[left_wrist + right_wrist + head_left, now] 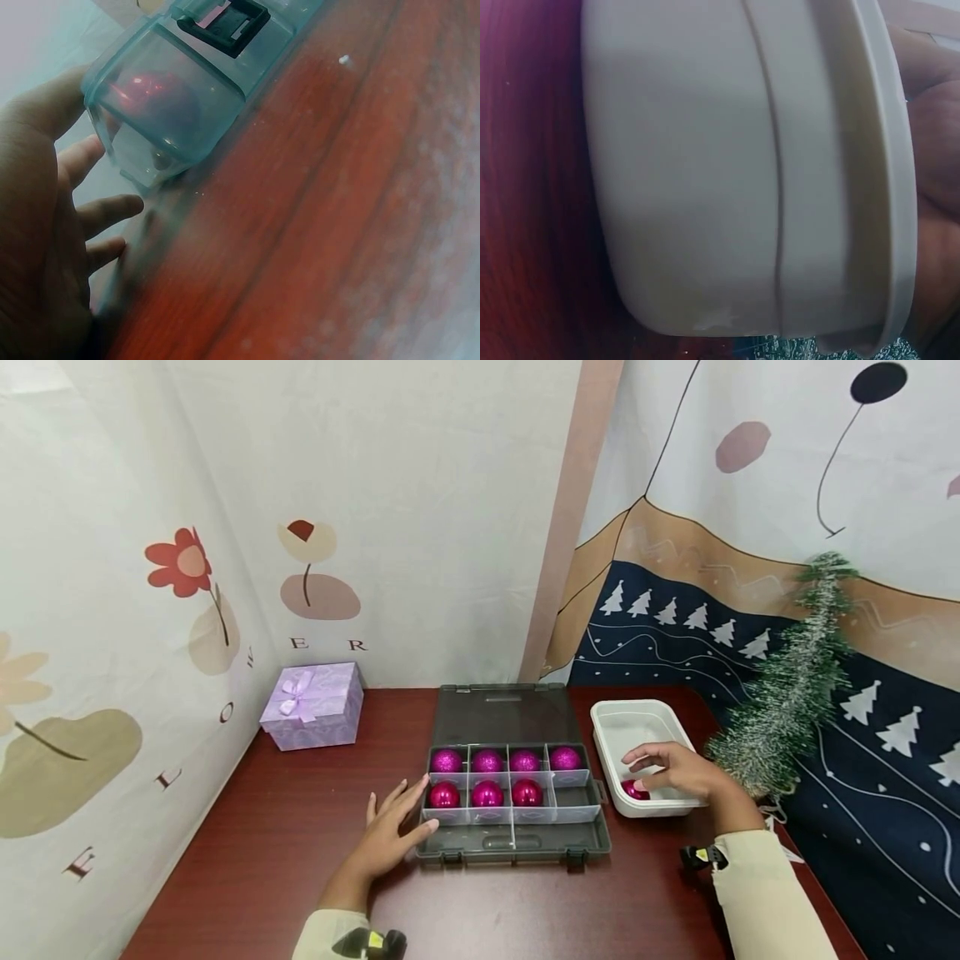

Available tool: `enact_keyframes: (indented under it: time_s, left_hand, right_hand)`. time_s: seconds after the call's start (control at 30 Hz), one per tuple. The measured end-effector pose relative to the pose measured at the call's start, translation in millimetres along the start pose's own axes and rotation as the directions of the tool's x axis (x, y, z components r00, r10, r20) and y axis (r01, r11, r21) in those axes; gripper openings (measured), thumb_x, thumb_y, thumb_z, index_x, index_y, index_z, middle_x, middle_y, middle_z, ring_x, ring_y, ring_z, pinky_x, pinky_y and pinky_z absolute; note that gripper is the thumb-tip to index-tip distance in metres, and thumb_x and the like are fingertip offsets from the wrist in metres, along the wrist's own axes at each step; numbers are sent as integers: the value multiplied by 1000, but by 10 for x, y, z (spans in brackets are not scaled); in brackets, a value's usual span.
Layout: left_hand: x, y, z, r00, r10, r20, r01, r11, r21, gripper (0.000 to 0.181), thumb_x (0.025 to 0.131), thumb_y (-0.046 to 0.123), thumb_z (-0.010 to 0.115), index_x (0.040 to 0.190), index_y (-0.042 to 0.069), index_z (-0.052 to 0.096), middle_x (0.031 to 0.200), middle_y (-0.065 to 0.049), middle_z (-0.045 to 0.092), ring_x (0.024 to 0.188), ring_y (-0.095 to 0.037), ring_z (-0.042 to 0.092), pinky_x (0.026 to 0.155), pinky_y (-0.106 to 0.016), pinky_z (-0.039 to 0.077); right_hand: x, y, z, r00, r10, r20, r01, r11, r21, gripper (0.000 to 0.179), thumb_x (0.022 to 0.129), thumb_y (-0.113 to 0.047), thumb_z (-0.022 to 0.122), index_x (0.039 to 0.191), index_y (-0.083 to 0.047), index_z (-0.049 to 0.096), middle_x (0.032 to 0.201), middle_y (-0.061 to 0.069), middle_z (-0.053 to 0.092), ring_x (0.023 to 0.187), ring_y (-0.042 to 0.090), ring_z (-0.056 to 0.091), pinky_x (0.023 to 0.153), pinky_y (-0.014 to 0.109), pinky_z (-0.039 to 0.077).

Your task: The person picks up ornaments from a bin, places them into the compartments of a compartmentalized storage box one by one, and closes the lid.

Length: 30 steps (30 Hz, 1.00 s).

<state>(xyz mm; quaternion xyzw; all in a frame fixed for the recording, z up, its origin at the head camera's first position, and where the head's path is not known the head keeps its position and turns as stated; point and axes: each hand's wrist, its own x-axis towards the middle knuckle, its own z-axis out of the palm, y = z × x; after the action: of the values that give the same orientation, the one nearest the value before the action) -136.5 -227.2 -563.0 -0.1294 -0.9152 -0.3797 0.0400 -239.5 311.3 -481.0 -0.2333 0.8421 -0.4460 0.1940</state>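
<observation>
A clear-walled compartment box (487,839) lies on the table with its dark lid folded back. Glittery magenta balls (487,761) fill its back row; three shiny balls (527,792) sit in the row before it. My left hand (386,837) is spread at the box's left side, thumb and fingers at the edge; the left wrist view shows them against the translucent wall (169,97). Over the white tub (611,777), my right hand (671,770) reaches in with bent, parted fingers. One shiny magenta ball (632,791) lies under its thumb, partly hidden. The tub's wall (705,172) blocks the right wrist view.
A lilac gift box with a bow (313,706) stands at the back left. To the right of the tub, a small frosted artificial tree (787,693) leans by the printed cloth wall. The box's raised lid (506,714) lies flat behind the compartments.
</observation>
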Motion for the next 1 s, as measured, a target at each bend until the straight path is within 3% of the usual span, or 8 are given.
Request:
enact_keyframes:
  time_s: [0.1,0.3,0.43,0.7,0.9,1.0]
  left_hand:
    - [0,2,-4,1000,-3,1,3,1000,0,79,100,44,73,170,24,42,171,-11,50,163,-50,34,124,-85,-7]
    - [-5,5,-4,1000,-13,18,13,1000,-6,79,101,45,73,170,24,41,171,-11,50,164,-50,32,124,-85,-8]
    - [-4,5,-2,1000,-16,17,16,1000,-5,79,101,45,73,170,25,41,171,-11,49,164,-50,32,124,-85,-8]
    - [0,5,-3,1000,-16,16,16,1000,-1,79,101,45,73,170,25,41,171,-11,50,164,-50,32,124,-84,-9]
    - [-13,20,-7,1000,-13,13,13,1000,-14,79,100,44,73,170,24,42,171,-12,50,164,-51,32,124,-85,-9]
    - [-12,23,-12,1000,-11,7,11,1000,-15,79,100,43,73,170,23,42,170,-12,50,163,-51,33,124,-85,-8]
  right_hand:
    - [20,-7,-9,999,24,41,-23,1000,-7,46,95,-9,82,134,9,67,135,35,70,129,53,66,90,22,59]
    - [42,-22,-6,988,74,135,-75,997,8,41,94,-6,81,131,8,69,130,28,72,124,36,68,89,22,58]
    - [51,-27,2,985,75,155,-80,996,27,39,93,-1,78,129,10,69,125,28,73,121,34,69,87,23,59]
    - [42,-25,-13,989,72,132,-71,997,-13,36,93,-4,80,126,8,71,122,24,76,117,28,70,88,21,57]
    - [-13,-41,-43,997,46,68,-43,998,-49,37,97,-9,79,130,6,70,123,22,76,116,25,68,86,22,58]
    - [-44,-50,-46,1000,18,21,-16,999,-51,38,98,-7,78,132,8,69,124,25,75,111,17,68,86,21,58]
